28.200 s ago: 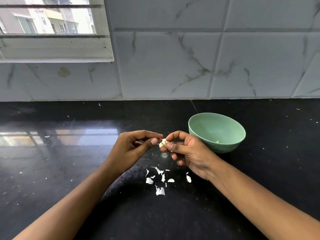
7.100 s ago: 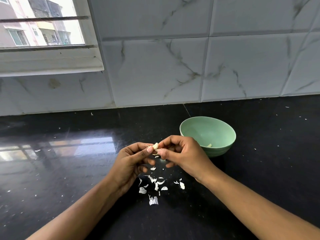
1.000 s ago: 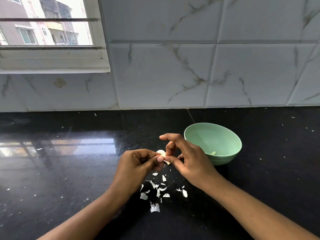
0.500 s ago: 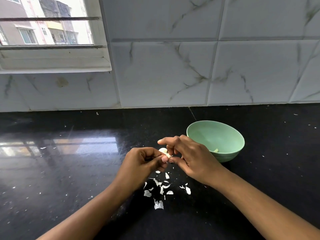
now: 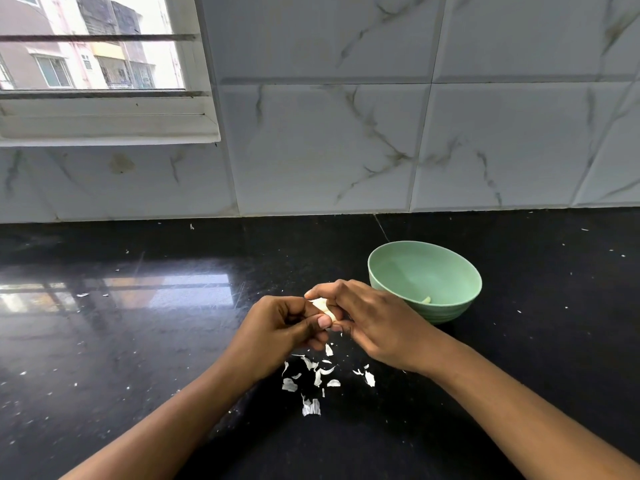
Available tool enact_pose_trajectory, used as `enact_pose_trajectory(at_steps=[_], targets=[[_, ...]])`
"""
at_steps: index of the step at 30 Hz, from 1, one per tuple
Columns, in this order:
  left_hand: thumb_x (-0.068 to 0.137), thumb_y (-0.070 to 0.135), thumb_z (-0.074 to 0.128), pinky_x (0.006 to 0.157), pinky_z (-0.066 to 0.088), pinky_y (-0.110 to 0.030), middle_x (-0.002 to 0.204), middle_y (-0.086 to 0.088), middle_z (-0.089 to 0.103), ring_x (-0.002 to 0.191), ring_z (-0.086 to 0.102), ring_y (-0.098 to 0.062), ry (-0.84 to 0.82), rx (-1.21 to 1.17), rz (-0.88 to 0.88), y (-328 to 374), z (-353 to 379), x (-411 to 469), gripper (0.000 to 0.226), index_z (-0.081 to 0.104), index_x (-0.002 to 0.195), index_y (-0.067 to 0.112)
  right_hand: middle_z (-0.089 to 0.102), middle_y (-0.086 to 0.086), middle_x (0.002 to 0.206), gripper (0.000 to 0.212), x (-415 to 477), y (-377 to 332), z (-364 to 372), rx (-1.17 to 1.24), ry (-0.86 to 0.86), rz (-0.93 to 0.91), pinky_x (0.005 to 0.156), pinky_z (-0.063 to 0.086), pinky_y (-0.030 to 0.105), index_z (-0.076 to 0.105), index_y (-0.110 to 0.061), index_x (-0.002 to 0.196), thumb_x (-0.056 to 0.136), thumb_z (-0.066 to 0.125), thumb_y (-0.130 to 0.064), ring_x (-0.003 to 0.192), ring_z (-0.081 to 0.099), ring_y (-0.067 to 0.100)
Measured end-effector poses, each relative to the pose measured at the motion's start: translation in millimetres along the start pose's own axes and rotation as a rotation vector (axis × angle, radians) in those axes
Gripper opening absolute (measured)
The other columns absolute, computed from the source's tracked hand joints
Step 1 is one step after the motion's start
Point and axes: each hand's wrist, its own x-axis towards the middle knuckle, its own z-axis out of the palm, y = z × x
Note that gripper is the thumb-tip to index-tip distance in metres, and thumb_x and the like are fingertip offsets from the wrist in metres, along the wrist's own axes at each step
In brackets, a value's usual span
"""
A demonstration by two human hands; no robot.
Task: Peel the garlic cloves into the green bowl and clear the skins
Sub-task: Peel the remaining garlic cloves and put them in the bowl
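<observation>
The garlic clove [image 5: 322, 306] is pinched between both hands, the left hand [image 5: 277, 329] and right hand [image 5: 375, 322] drawn together just above the tabletop [image 5: 138, 358], fingers curled on it. I'd say the peeling is mid-way. Next the clove needs a clean drop into the green bowl [image 5: 450, 311] just to the right. The skins [image 5: 311, 375] scattered beneath the hands are not yet cleared.

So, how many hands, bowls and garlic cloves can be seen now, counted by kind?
Hands: 2, left hand, right hand
Bowl: 1
Cloves: 2, held clove, clove in bowl
Total: 5
</observation>
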Motion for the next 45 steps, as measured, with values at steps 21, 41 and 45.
enact_pose_trajectory(at_steps=[21,41,45], targets=[[0.073,0.022,0.066,0.035,0.036,-0.016,0.077,-0.003,0.069,0.050,0.057,-0.009,0.066,-0.389,-0.204,5,1,1,0.019,0.070,0.085,0.008,0.047,-0.014,0.081,0.044,-2,-6,2,0.244,0.180,0.196,0.057,0.047,0.021,0.043,-0.035,0.117,0.085,0.064,-0.013,0.073,0.054,0.013],[0.078,0.030,0.059,0.030,0.027,-0.012,0.068,0.002,0.061,0.042,0.049,-0.006,0.062,-0.546,-0.287,8,0,2,0.024,0.064,0.086,0.008,0.059,-0.011,0.093,0.027,-1,-15,-3,0.473,0.179,0.252,0.057,0.052,0.021,0.065,-0.026,0.095,0.081,0.068,-0.003,0.083,0.062,0.011],[0.078,0.032,0.059,0.030,0.027,-0.011,0.072,0.001,0.063,0.043,0.049,-0.007,0.031,-0.557,-0.302,9,1,1,0.023,0.066,0.084,0.010,0.064,-0.010,0.099,0.030,0,-11,-3,0.459,0.272,0.318,0.063,0.046,0.012,0.064,-0.029,0.103,0.083,0.070,-0.008,0.085,0.064,0.006]])
